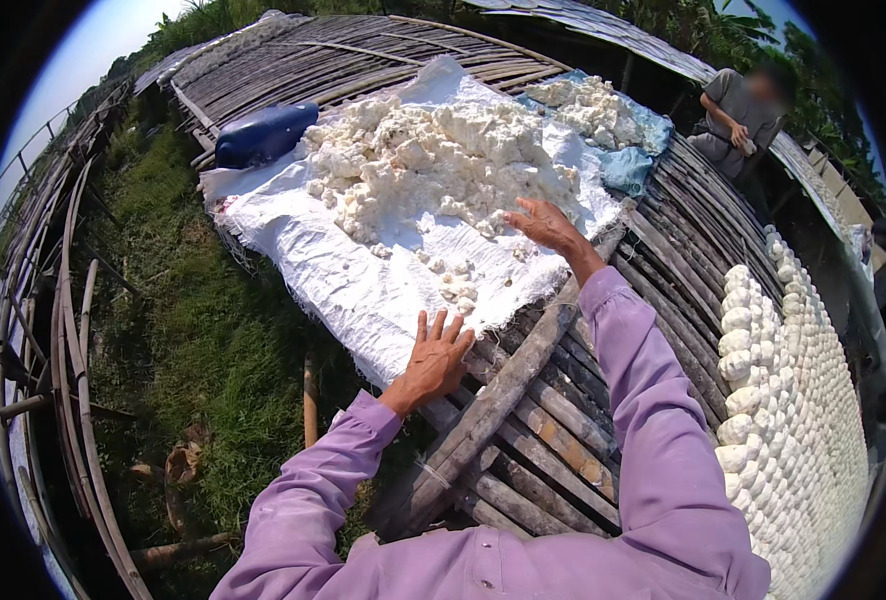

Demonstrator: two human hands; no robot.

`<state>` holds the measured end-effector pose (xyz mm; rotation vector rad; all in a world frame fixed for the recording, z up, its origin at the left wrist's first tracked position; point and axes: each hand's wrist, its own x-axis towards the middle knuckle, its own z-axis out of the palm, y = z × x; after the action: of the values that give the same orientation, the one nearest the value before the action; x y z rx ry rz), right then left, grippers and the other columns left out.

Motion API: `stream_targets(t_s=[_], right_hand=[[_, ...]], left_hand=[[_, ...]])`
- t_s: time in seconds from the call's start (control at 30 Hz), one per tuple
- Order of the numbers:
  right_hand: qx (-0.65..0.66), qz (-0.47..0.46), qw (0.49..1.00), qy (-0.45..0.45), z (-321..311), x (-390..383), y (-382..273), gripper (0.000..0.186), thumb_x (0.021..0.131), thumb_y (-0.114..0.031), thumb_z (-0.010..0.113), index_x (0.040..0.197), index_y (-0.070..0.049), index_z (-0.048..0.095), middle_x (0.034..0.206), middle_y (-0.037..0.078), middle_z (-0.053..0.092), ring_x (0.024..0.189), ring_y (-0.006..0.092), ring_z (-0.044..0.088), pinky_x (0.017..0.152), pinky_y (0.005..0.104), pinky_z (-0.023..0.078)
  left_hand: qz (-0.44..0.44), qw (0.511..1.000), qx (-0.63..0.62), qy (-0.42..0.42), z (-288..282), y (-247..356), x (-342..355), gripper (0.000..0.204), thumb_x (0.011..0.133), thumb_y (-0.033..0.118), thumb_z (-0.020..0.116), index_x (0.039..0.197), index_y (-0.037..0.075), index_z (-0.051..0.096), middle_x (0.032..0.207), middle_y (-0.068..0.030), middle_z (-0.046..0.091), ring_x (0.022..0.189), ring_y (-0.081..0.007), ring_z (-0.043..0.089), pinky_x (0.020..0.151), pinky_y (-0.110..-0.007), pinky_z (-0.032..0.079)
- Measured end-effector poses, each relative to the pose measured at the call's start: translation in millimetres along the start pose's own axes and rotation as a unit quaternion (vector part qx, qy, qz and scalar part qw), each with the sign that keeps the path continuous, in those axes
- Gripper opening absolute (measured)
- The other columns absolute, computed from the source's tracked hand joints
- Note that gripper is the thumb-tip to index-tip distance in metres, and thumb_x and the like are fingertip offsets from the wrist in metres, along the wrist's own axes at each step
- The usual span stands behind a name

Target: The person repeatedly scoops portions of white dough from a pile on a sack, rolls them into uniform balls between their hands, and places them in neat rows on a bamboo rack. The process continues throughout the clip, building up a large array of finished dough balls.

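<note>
My left hand point(433, 362) is open, fingers spread, at the front edge of a white woven sheet point(313, 260), just below a few small white crumbs point(455, 282). My right hand point(548, 228) is open, fingers slightly bent, at the right edge of a large heap of white, crumbly, dough-like material point(433, 160) on the sheet. I cannot tell whether either hand touches what lies under it. A smaller heap point(588, 105) of similar material sits on pale blue sheeting point(628, 172) behind, to the right.
The sheet lies on a bamboo-pole platform point(523, 450). A dark blue plastic container point(263, 135) is at its back left. Grass point(193, 330) lies below to the left, beside pole racks point(63, 340). Dense rows of white balls point(783, 420) cover the right. A person point(723, 135) is at the back right.
</note>
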<state>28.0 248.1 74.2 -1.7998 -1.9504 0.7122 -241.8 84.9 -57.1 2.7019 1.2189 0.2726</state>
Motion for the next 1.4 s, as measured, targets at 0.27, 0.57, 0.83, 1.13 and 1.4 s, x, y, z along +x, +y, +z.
stream_targets(t_s=[0.27, 0.57, 0.83, 1.13, 1.4], right_hand=[[-0.150, 0.033, 0.980, 0.128, 31.0, 172.6, 54.4, 0.087, 0.093, -0.065, 0.056, 0.153, -0.004, 0.042, 0.159, 0.023, 0.038, 0.148, 0.0380, 0.033, 0.122, 0.0439, 0.029], [-0.118, 0.057, 0.989, 0.069, 75.5, 199.3, 86.9, 0.095, 0.074, -0.077, 0.070, 0.144, -0.014, 0.058, 0.146, 0.013, 0.057, 0.137, 0.0312, 0.051, 0.114, 0.0441, 0.041], [-0.204, 0.102, 0.971, -0.064, 109.2, 198.6, 58.1, 0.083, 0.069, -0.079, 0.071, 0.132, -0.025, 0.069, 0.137, 0.011, 0.064, 0.128, 0.0303, 0.058, 0.108, 0.0463, 0.044], [-0.233, 0.042, 0.972, -0.011, 101.2, 86.9, 69.4, 0.066, 0.090, -0.071, 0.056, 0.144, -0.032, 0.058, 0.159, 0.008, 0.040, 0.145, 0.0362, 0.037, 0.112, 0.0736, 0.022], [-0.248, 0.007, 0.969, -0.008, 123.9, 143.8, 38.8, 0.052, 0.094, -0.064, 0.055, 0.124, -0.025, 0.073, 0.140, 0.005, 0.060, 0.137, 0.0307, 0.045, 0.108, 0.0630, 0.029]], left_hand=[[0.088, 0.977, -0.135, 0.142, 17.7, -18.3, 1.7, 0.040, 0.079, 0.005, 0.068, 0.118, 0.012, 0.070, 0.133, -0.0067, 0.064, 0.137, -0.0276, 0.051, 0.125, -0.061, 0.016], [0.065, 0.956, -0.236, 0.164, 4.4, -18.3, -0.8, 0.027, 0.086, 0.003, 0.066, 0.112, 0.011, 0.072, 0.124, -0.0028, 0.073, 0.122, -0.0209, 0.066, 0.124, -0.055, 0.025], [0.073, 0.947, -0.263, 0.171, -3.9, -20.1, -0.7, 0.034, 0.082, 0.002, 0.067, 0.115, 0.011, 0.071, 0.125, -0.0033, 0.072, 0.124, -0.0215, 0.065, 0.122, -0.055, 0.027], [0.074, 0.940, -0.269, 0.198, 5.5, -20.5, -3.6, 0.041, 0.076, -0.004, 0.067, 0.115, 0.011, 0.070, 0.123, -0.0043, 0.072, 0.123, -0.0219, 0.065, 0.122, -0.056, 0.027], [0.070, 0.939, -0.269, 0.203, 1.3, -20.8, -4.1, 0.044, 0.075, -0.008, 0.064, 0.114, 0.011, 0.070, 0.124, -0.0048, 0.072, 0.124, -0.0225, 0.065, 0.122, -0.055, 0.028]])
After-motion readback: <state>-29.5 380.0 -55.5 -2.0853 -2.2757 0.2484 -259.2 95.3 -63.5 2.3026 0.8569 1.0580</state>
